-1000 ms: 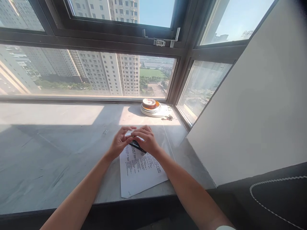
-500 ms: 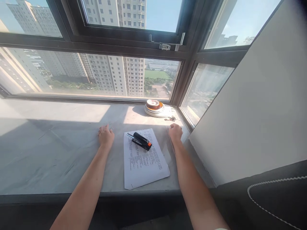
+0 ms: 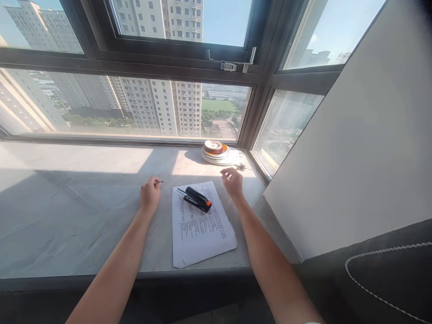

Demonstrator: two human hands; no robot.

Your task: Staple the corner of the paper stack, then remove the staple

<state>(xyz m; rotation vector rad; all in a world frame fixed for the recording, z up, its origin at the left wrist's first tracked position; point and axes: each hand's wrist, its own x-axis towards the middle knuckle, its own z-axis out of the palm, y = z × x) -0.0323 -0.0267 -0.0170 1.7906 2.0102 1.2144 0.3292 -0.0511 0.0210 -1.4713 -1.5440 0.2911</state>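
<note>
Printed sheet [image 3: 202, 245], laid on the windowsill [image 3: 101, 225], with a black, orange-ended stapler [image 3: 196, 199] set on its far half. Left of the sheet, a small slim piece [image 3: 161, 182] is pinched by the left hand [image 3: 150, 193]; right of its far corner, the right hand [image 3: 233, 182] is held with fingers loosely bent, any grip indiscernible.

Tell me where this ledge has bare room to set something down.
The widest bare patch of ledge lies left of the left hand, up to the window frame. A narrower gap separates that hand from the printed paper. It's crowded at the far right, where the dish stack sits near the right hand, and around the stapler on the paper.
</note>
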